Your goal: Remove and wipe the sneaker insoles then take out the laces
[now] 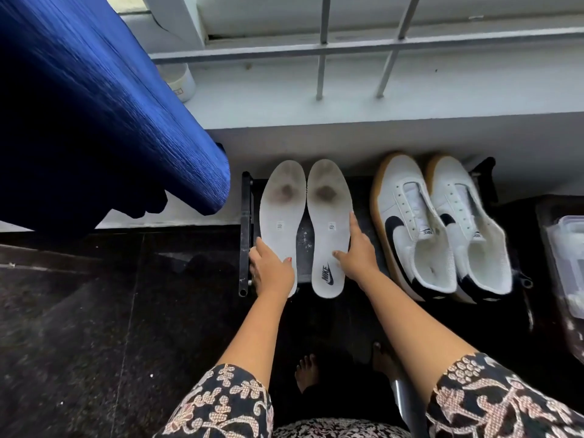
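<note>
The left insole (282, 216) lies under the flat, relaxed left grip (271, 273). The right insole (328, 213) lies beside it, its outer edge touched by the straight-fingered right grip (357, 248). Sneakers (407, 226) stand just right of that grip.

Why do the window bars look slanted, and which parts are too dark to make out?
Head view: the wide-angle lens splays the window bars; daylight lights the insoles and sneakers evenly, without glare; under the curtain and on the floor, detail sinks into shadow.
</note>
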{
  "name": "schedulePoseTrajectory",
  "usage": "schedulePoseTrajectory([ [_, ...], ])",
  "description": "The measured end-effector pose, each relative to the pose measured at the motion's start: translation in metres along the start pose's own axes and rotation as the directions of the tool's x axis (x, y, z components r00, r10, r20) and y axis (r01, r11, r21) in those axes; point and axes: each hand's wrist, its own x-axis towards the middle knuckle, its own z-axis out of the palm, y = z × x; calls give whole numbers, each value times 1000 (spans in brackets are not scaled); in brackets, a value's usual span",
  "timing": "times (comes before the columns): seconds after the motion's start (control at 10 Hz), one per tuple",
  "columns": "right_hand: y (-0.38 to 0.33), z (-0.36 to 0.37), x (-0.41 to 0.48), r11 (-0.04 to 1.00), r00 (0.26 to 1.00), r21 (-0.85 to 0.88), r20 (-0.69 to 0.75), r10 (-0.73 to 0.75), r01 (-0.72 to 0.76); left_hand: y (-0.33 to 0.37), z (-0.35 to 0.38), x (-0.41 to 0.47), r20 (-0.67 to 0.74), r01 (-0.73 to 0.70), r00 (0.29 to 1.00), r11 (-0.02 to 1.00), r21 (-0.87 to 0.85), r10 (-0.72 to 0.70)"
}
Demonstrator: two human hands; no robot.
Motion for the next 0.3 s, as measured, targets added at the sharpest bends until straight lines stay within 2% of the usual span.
schedulePoseTrajectory([
  [0.1, -2, -8, -14, 999, 999, -48, 45, -7, 9, 11, -5, -14, 97, -34, 995, 997, 73, 26],
  [0.2, -11, -23, -32, 999, 999, -42, 51, -15, 18, 25, -13, -28, 166, 34, 985, 998, 43, -41],
  [0.3, -19, -37, -55, 999, 998, -7, 49, -42, 43, 25, -21, -39, 217, 82, 974, 994, -79, -63],
])
